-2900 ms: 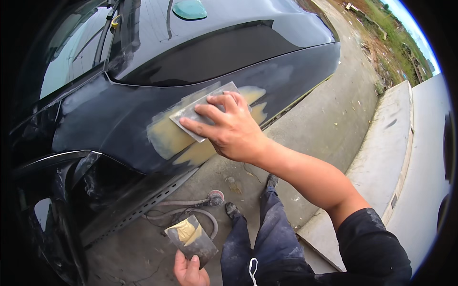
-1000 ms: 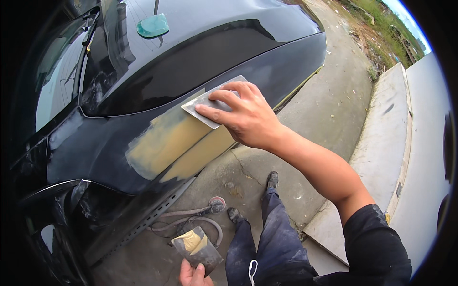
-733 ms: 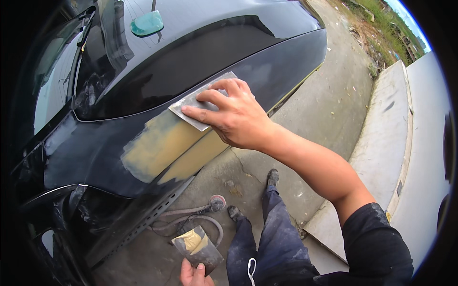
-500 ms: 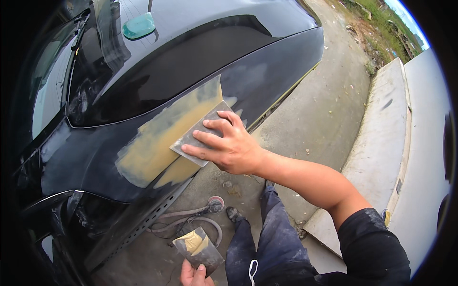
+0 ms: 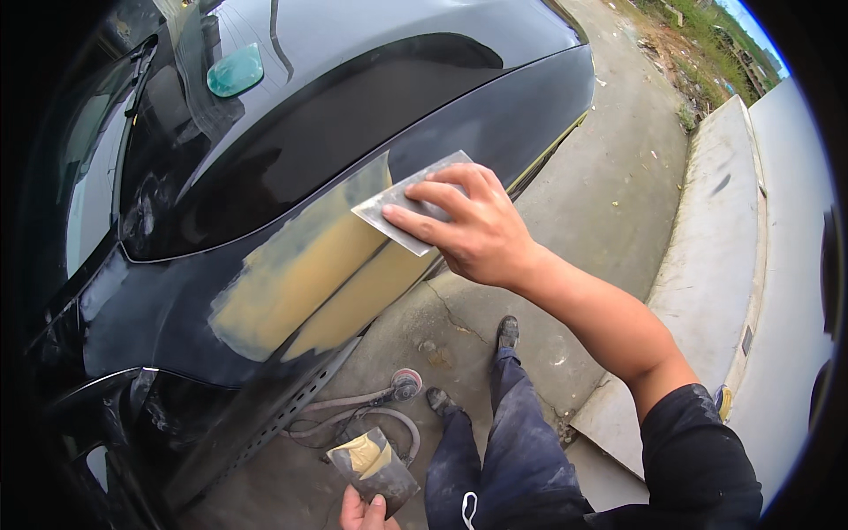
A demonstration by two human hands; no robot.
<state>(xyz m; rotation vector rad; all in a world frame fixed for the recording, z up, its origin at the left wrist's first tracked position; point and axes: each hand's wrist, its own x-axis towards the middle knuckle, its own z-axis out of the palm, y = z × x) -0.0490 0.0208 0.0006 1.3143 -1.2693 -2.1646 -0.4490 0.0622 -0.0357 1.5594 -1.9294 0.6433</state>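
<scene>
Tan filler (image 5: 287,287) on dark car (image 5: 353,115).
From my feed, right hand (image 5: 484,228) grips a gray spreader (image 5: 396,230), filler to its left. Left hand (image 5: 367,512), lower, holds a plate (image 5: 393,481) bearing paste (image 5: 367,455); I note a sander (image 5: 406,383) on the ground (image 5: 592,212) beyond it.

Soft daylight, glossy reflections on the dark car (image 5: 344,119), fisheye curvature toward the rim, black corners

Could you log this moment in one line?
Left hand: holds plate with tan paste | Right hand: holds flat spreader over tan-smeared car panel | Ground: round-headed tool, hose
</scene>
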